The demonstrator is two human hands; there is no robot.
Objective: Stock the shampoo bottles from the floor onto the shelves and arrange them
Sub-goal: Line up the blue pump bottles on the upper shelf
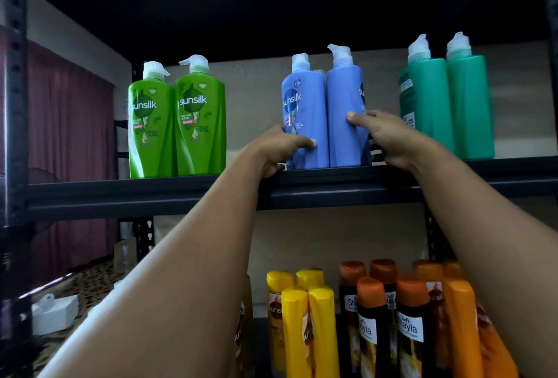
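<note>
Two blue Sunsilk pump bottles stand side by side on the upper black shelf [181,193]. My left hand [279,148] grips the lower part of the left blue bottle [305,105], thumb across its front. My right hand [383,136] grips the right blue bottle [344,99], whose label is turned sideways to the right. Two green Sunsilk pump bottles [176,124] stand to the left on the same shelf. Two teal pump bottles [447,105] stand to the right, labels turned away.
On the lower shelf stand yellow bottles [305,329] and several orange-capped bottles [392,326]. A black shelf post [13,90] rises at the left edge. A white box [56,314] lies on the patterned floor at lower left. A dark red curtain [69,124] hangs behind.
</note>
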